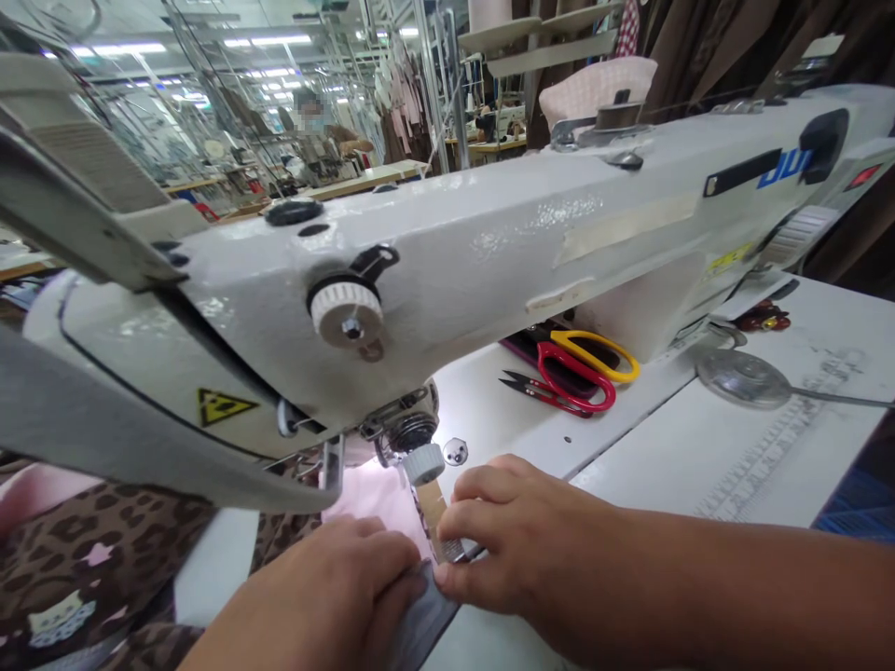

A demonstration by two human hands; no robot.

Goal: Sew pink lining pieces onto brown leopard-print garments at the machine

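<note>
A pale pink fabric piece (370,499) lies under the needle area of a white sewing machine (447,252). My left hand (336,587) rests on its near part, fingers curled together on the cloth, with grey fabric (423,620) below them. At the seam edge my right hand (517,531) has its thumb and bent fingers closed on the cloth, beside a tan guide strip (432,503). The needle tip is hidden behind the machine head. To the left hangs brown leopard-print fabric (76,559) with a cat patch.
Red-handled scissors (580,377), yellow-handled scissors (601,354) and small thread snips (538,390) lie under the machine arm. A clear round disc on a metal rod (745,377) sits at right. Behind, a person (314,130) works among other machines and hanging garments.
</note>
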